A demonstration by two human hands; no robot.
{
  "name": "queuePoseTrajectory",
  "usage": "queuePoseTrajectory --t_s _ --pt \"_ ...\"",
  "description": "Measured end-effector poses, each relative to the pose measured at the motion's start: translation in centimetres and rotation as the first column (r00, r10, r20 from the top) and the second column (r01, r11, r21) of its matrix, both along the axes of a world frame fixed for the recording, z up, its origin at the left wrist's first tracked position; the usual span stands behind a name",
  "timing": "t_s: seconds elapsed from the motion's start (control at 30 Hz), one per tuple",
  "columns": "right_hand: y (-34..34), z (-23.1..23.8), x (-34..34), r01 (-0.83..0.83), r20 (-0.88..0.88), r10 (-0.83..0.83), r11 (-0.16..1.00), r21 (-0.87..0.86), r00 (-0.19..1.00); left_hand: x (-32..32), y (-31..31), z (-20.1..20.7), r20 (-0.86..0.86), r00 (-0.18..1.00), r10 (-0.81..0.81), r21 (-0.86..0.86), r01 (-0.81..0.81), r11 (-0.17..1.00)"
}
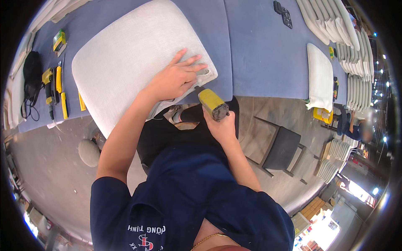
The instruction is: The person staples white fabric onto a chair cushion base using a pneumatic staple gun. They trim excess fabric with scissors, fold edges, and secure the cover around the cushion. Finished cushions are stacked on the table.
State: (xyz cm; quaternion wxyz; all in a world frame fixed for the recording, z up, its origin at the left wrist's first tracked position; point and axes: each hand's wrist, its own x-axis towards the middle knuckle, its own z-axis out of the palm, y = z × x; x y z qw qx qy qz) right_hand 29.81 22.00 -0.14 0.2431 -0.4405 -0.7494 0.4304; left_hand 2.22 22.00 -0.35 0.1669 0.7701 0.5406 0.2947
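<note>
A light grey fabric-covered seat panel [134, 54] lies on the blue-covered table, its near corner by the table's front edge. My left hand [178, 77] rests on that panel near the corner, fingers spread, holding nothing. My right hand [222, 123] is closed round the grip of a yellow and black staple gun [212, 101]. The gun's nose points at the panel's near edge, close beside my left hand. Whether the nose touches the fabric I cannot tell. Next to my left fingers a small opening or fold shows in the fabric at the corner.
At the left lie a yellow-black power tool [49, 85], a yellow-handled cutter [59, 79], a black bag [32, 75] and a green-yellow box [59, 41]. Another pale panel [319, 75] and stacked panels [354, 58] stand right. A dark chair [282, 148] is on the floor; a person [354, 127] is beyond.
</note>
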Motion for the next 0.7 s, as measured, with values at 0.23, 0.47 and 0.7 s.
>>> queuePoseTrajectory --t_s 0.23,0.47,0.7 --pt "0.1 -0.4 -0.4 -0.065 0.040 0.062 0.994 0.084 0.997 0.3 0.5 -1.2 -0.035 0.999 -0.005 0.032 0.006 0.999" --pt "0.1 0.6 -0.8 -0.022 -0.051 0.021 1.000 -0.002 0.998 0.3 -0.1 1.6 -0.116 0.993 0.034 0.036 -0.030 0.999" --pt "-0.3 0.4 -0.7 -0.052 -0.025 0.053 0.998 0.040 0.998 0.1 0.0 0.3 -0.082 0.996 0.036 0.043 -0.032 0.999"
